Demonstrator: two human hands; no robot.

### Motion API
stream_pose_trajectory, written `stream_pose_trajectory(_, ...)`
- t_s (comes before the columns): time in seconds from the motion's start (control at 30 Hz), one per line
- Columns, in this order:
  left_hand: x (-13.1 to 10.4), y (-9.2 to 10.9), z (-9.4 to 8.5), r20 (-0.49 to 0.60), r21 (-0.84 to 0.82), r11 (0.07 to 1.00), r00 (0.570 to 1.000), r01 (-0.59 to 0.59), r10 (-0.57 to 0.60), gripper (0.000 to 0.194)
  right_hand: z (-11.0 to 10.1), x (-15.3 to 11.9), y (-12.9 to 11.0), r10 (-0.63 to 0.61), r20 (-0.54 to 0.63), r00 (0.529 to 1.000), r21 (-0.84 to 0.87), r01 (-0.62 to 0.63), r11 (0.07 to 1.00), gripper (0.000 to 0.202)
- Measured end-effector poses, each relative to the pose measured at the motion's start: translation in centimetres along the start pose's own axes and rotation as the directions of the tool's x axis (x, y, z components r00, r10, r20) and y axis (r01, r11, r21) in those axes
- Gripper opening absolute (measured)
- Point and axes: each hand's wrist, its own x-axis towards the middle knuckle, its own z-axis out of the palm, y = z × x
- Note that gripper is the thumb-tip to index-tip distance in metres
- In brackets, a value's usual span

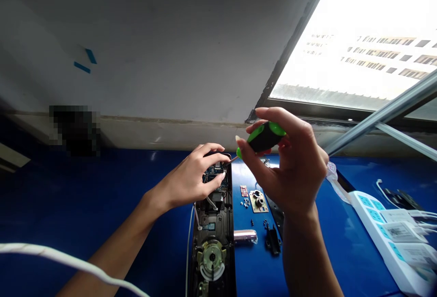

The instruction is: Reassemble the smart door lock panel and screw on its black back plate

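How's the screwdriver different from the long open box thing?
The screwdriver has a green-and-black handle; the open box is dark, with parts inside. The screwdriver is much shorter than the box. The screwdriver tilts in the right hand; the box lies on the blue table.

Slanted green-and-black screwdriver (265,138), tip at the far end of a long, dark, open device (222,218)

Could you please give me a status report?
Right hand gripping green-black screwdriver, shaft angled into open device. Left hand over circuit board. White cable crosses before left forearm.
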Motion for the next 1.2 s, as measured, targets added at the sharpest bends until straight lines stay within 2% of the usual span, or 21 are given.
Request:
stream_pose_trajectory(0.13, 0.09, 0.14, -0.22, 0.019, -0.029, 1.0, 1.0, 0.006, -0.006, 0.035, -0.41, 0.35, -0.34, -0.017, 0.136, 0.991, 0.063, 0.009, 0.998, 0.058)
stream_pose_trajectory(0.27, 0.14, 0.2, -0.32, 0.021, -0.04, 0.999, 1.0, 0.005, -0.005, 0.035, -0.68, 0.52, -0.41, -0.032, 0.171, 0.985, 0.047, 0.024, 0.999, 0.055)
stream_pose_trajectory(0.37, 0.07, 0.1, -0.19, 0.012, -0.038, 0.999, 1.0, 0.018, -0.018, 0.035, -0.64, 0.49, -0.26, -0.016, 0.119, 0.993, 0.009, 0.015, 1.0, 0.049)
stream_pose_trajectory(0.47, -0.04, 0.0, -0.02, 0.0, -0.051, 0.999, 1.0, 0.018, -0.018, 0.036, -0.41, 0.5, -0.08, -0.007, 0.048, 0.999, -0.111, 0.012, 0.994, 0.038)
stream_pose_trajectory(0.63, 0.01, 0.01, 0.05, -0.064, -0.068, 0.998, 0.998, -0.009, 0.005, 0.037, 0.13, 0.69, -0.17, -0.066, -0.035, 0.997, -0.261, 0.055, 0.964, 0.03)
stream_pose_trajectory(0.87, 0.14, -0.06, -0.22, -0.109, -0.092, 0.995, 0.994, -0.033, 0.023, 0.032, 0.07, 0.8, -0.76, 0.034, 0.073, 0.997, -0.099, -0.027, 0.995, 0.027)
stream_pose_trajectory(1.2, 0.08, -0.33, 0.15, -0.159, -0.11, 0.992, 0.986, -0.058, 0.04, 0.029, -0.48, 0.88, -0.48, 0.006, 0.134, 0.991, -0.037, -0.001, 0.999, 0.031)
